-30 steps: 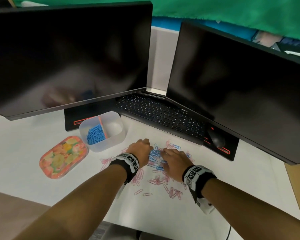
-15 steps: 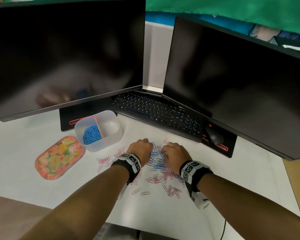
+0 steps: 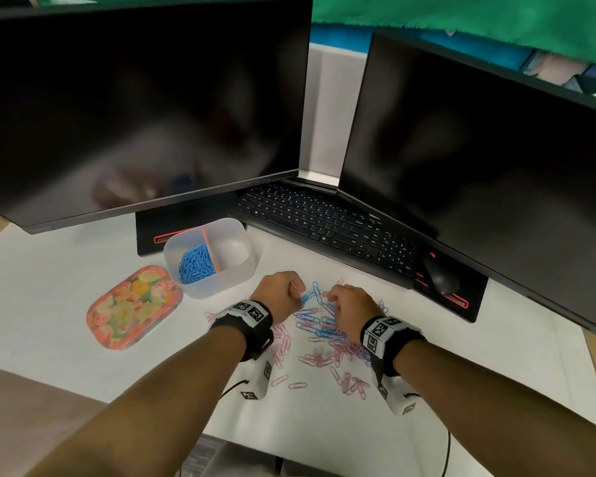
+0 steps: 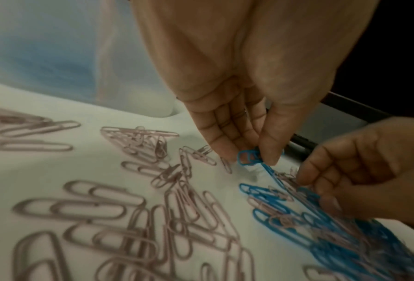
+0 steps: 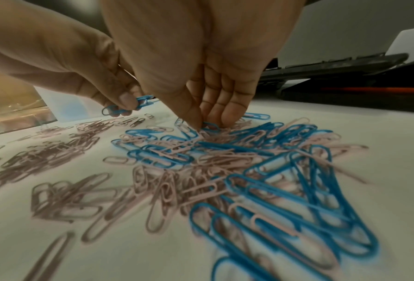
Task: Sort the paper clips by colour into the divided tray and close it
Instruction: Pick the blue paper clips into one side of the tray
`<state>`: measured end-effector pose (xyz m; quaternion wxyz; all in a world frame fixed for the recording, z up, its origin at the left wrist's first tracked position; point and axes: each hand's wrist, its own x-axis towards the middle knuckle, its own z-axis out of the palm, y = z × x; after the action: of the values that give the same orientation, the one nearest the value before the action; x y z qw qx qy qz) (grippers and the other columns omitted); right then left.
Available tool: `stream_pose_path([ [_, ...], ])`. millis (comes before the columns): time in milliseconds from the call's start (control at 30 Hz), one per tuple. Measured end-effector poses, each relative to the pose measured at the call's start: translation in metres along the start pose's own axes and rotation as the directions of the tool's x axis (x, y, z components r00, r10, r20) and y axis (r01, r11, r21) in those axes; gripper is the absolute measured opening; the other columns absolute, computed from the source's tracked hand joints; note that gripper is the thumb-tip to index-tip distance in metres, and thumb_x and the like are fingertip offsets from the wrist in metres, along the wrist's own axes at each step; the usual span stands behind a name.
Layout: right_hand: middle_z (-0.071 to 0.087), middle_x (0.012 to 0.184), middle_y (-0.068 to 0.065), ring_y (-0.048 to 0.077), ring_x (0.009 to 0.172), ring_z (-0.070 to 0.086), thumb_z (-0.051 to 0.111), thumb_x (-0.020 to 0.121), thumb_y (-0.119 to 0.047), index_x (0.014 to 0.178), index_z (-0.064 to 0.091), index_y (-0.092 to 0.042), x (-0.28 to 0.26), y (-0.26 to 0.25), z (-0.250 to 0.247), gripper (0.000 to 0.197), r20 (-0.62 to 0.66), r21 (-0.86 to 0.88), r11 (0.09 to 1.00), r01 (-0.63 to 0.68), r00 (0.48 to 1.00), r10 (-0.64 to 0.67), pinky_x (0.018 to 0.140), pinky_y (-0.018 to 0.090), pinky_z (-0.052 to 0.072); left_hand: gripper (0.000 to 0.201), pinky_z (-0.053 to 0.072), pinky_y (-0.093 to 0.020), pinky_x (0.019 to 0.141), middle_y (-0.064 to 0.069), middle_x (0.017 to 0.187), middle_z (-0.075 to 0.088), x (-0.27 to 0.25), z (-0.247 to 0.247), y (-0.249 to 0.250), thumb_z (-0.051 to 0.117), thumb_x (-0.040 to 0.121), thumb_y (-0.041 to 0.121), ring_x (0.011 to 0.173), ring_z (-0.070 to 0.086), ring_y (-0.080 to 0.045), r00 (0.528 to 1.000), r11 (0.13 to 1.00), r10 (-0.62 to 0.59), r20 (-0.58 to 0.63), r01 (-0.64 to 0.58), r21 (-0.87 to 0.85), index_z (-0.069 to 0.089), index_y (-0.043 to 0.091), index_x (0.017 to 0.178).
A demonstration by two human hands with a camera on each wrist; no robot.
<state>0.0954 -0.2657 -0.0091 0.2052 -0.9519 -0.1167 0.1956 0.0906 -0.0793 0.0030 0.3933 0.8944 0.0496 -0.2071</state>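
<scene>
Taking the divided tray as the landmark, the flowered lid lay flat on the white desk just left of it and nearer the person. The tray stood open; its left compartment held a heap of blue clips, while the right compartment showed only bare plastic beyond the orange divider. Right of the tray and a little nearer the person, the left hand had its thumb and fingers pinched on a few blue paper clips, lifted just off the desk. Farther right again, the right hand reached down into the mixed pile of blue and pink clips, thumb and fingertips drawn together at the clips; whether they actually gripped one could not be told. Loose pink clips lay scattered below the tray toward the person. Behind the tray sat a black keyboard, with a mouse well off to its right.
</scene>
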Motion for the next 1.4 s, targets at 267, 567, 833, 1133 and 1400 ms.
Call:
stream_pose_path([
  [267,0.062,0.096,-0.001,0.02,0.085,0.061,0.042,0.089,-0.003,0.104,0.067,-0.015,0.01,0.003,-0.006,0.031,-0.045,0.279,0.953,-0.12,0.989,0.138,0.071,0.023,0.045,0.02,0.054,-0.026,0.074,0.001,0.088,0.066,-0.003,-0.002,-0.01,0.068,0.082,0.007,0.077,0.062,-0.017,0.997,0.971,-0.08,0.013,0.08,-0.226,0.068,0.021,0.097],
  [567,0.058,0.07,0.005,0.022,0.064,0.053,0.039,0.077,-0.005,0.075,0.06,-0.017,0.033,-0.021,-0.018,0.024,0.202,0.695,0.635,-0.338,0.939,0.278,0.05,0.027,0.044,0.031,0.047,-0.029,0.057,-0.012,0.074,0.057,-0.007,-0.007,-0.002,0.04,0.087,-0.015,0.06,0.055,-0.022,0.97,0.663,-0.217,0.106,0.226,-0.714,0.055,0.003,0.107],
  [833,0.057,0.1,0.001,0.02,0.092,0.058,0.052,0.085,-0.011,0.094,0.063,-0.018,0.015,-0.006,-0.006,0.016,0.011,-0.041,0.999,-0.023,1.0,0.024,0.078,0.025,0.046,0.02,0.036,-0.021,0.054,0.002,0.064,0.052,-0.004,-0.001,0.001,0.054,0.085,0.005,0.058,0.047,-0.015,0.972,0.874,-0.236,-0.009,0.208,-0.44,0.062,0.018,0.072],
  [1133,0.057,0.097,0.003,0.023,0.086,0.059,0.059,0.084,-0.022,0.093,0.064,-0.013,0.019,-0.014,-0.013,0.013,-0.084,-0.019,0.998,-0.061,0.995,0.06,0.072,0.025,0.045,0.023,0.048,-0.026,0.076,-0.001,0.105,0.062,-0.006,0.011,-0.002,0.059,0.085,0.013,0.093,0.059,-0.02,0.998,0.967,-0.029,0.057,0.013,0.253,0.065,0.02,0.106],
  [1400,0.062,0.107,0.011,0.028,0.098,0.058,0.056,0.082,-0.002,0.098,0.061,-0.01,0.036,-0.042,0.0,0.019,-0.013,-0.039,0.994,-0.101,0.995,0.101,0.07,0.025,0.039,0.015,0.053,-0.034,0.085,-0.005,0.103,0.063,-0.012,0.008,-0.006,0.052,0.087,0.008,0.096,0.062,-0.025,0.999,0.94,-0.024,0.045,0.008,0.34,0.065,0.015,0.092],
])
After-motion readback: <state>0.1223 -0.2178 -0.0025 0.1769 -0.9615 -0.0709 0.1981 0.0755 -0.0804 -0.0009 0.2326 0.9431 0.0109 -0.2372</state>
